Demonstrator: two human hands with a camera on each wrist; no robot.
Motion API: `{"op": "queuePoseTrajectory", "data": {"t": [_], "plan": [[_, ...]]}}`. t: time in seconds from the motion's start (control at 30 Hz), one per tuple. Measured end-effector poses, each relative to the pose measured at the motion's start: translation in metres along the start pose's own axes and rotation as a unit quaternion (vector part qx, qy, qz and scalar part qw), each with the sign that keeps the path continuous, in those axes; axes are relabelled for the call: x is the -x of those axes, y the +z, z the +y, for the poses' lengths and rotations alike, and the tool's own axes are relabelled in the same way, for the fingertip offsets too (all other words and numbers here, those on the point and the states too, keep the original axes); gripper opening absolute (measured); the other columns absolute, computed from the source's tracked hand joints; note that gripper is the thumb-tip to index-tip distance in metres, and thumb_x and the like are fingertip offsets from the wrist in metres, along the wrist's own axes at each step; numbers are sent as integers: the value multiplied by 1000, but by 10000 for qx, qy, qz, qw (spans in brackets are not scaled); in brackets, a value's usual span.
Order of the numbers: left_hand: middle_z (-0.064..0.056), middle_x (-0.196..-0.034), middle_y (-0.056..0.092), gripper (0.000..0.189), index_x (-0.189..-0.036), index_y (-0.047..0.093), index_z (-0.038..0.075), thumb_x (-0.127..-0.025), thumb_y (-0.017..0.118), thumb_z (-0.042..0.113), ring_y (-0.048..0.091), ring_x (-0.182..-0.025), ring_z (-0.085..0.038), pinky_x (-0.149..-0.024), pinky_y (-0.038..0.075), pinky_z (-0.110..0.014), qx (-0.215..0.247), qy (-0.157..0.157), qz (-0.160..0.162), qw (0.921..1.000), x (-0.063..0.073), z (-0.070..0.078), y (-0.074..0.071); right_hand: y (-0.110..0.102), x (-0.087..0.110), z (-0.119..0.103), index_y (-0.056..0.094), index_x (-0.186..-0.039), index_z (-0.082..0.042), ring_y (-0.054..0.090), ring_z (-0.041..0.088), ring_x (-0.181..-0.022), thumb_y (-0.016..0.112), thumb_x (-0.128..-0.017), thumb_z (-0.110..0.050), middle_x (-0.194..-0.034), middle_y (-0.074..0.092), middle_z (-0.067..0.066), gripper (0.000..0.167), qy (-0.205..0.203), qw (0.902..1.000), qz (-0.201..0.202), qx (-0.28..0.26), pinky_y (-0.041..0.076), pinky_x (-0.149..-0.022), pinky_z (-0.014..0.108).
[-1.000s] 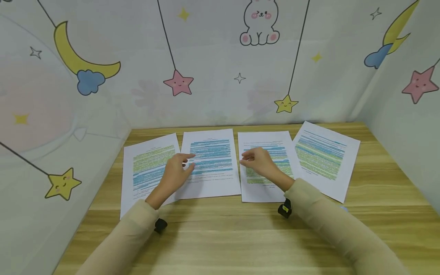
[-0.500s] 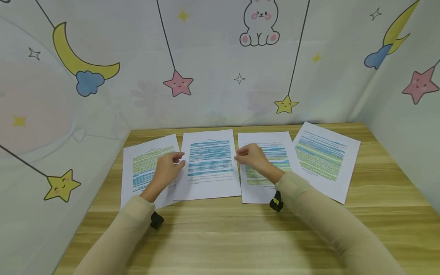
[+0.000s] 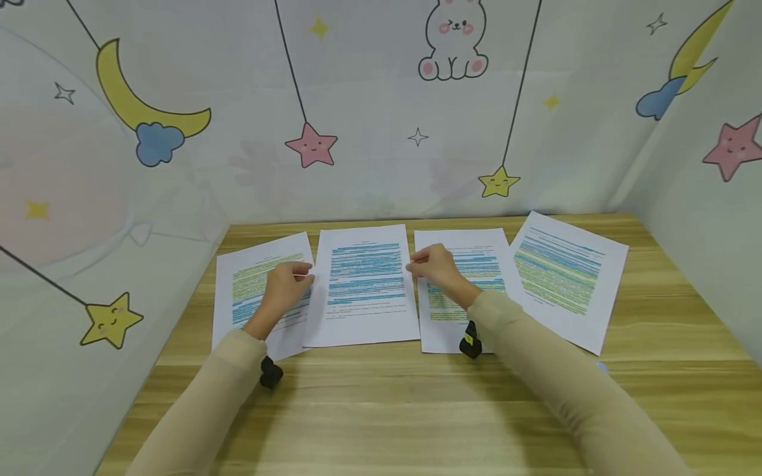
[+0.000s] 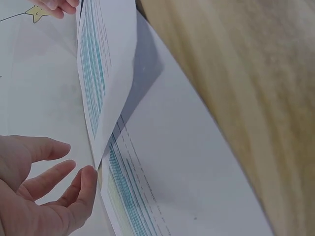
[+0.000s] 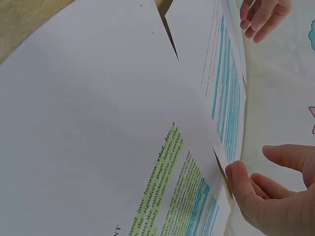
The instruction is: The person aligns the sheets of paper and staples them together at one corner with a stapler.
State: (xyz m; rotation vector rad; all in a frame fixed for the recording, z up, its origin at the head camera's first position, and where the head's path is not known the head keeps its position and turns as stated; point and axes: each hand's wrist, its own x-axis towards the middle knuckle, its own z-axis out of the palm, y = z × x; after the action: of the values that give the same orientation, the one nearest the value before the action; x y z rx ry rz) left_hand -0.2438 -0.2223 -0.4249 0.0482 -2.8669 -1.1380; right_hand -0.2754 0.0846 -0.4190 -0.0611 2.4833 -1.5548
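At the left we see a white paper sheet with green-then-blue highlighting [image 3: 249, 281], turned askew on the wood-grained table [image 3: 375, 403]; above it hangs the bare left hand [image 3: 282, 287], its fingers loosely bent and thumb apart, pinching nothing that we can make out. Next we find the white paper sheet highlighted in blue [image 3: 364, 287], lying between the two hands; its near left corner overlaps the leftmost sheet and stands a little proud, casting a shadow. At its right edge is the bare right hand [image 3: 437, 266], fingers bent and thumb held away from them; whether a fingertip touches paper we cannot tell. Under that hand lies a white sheet with blue and green bands [image 3: 443, 314]; farthest right, a similarly banded white sheet [image 3: 562, 284] lies aslant, partly beneath its neighbour. We judge the step in hand to be squaring the blue sheet within a row; the next move probably calls for light, even fingertip contact on both side edges.
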Motion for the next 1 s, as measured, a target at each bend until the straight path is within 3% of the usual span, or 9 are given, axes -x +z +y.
{"op": "queuePoseTrajectory", "data": {"t": [0.37, 0.7, 1.0], "plan": [[-25, -122, 63, 31, -125, 64, -7, -98, 61, 8, 63, -109, -37, -93, 54, -45, -37, -184, -64, 9998, -9, -8, 3, 3, -12, 6, 65, -122, 6, 66, 29, -99, 71, -94, -10, -112, 67, 18, 34, 40, 9991, 212, 364, 56, -86, 36], [-27, -118, 63, 38, -130, 58, -11, -97, 61, 9, 62, -108, -38, -94, 53, -46, -289, -374, -113, 9988, -11, -7, 2, 5, -19, 9, 63, -125, 8, 63, 31, -106, 71, -93, -11, -117, 64, 20, 37, -123, 9990, 134, 401, 56, -88, 37], [-28, -116, 65, 31, -122, 62, -13, -98, 62, 7, 63, -107, -38, -93, 53, -47, -351, -211, -192, 9990, -14, -6, 3, 5, -21, 9, 62, -127, 8, 64, 31, -105, 71, -93, -11, -116, 65, 20, 39, -133, 9990, 172, 392, 56, -88, 38]]}}
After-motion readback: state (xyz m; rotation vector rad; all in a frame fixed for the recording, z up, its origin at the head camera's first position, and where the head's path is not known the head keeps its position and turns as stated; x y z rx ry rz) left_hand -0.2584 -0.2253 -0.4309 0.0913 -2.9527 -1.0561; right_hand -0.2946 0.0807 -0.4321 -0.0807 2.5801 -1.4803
